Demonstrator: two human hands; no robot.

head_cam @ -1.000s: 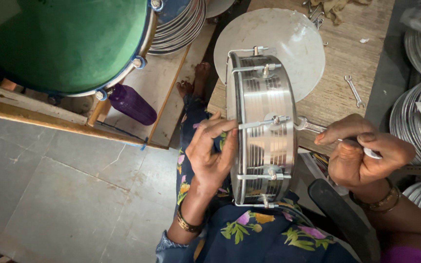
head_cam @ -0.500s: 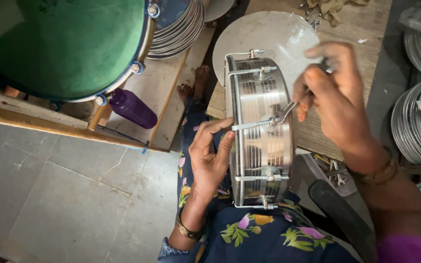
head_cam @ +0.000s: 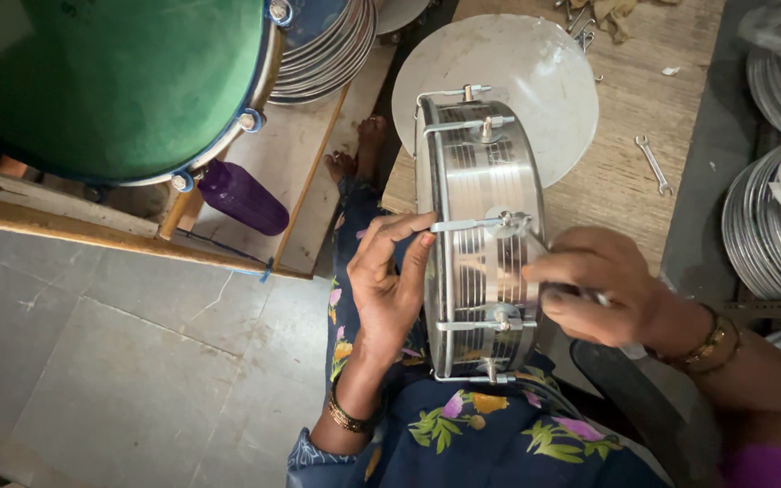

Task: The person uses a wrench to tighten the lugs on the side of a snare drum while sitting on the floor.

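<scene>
A shiny steel drum shell (head_cam: 481,190) with metal tension rods stands on edge on my lap. My left hand (head_cam: 389,282) presses flat against its left rim, fingers curled over the top edge near one rod. My right hand (head_cam: 600,291) is closed around a slim tool whose tip meets the nut (head_cam: 506,220) on the shell's upper side. A round white drum skin (head_cam: 535,72) lies on the wooden board behind the shell.
A large green drum (head_cam: 110,81) with blue lugs sits at the upper left, a purple part (head_cam: 241,197) below it. Stacks of metal rings (head_cam: 770,226) stand at the right. A spanner (head_cam: 654,164) lies on the wooden board (head_cam: 625,208). Grey floor tiles (head_cam: 119,361) fill the lower left.
My right hand rose over the shell half a second ago and has come back down to the nut with the tool. My left hand stays on the rim.
</scene>
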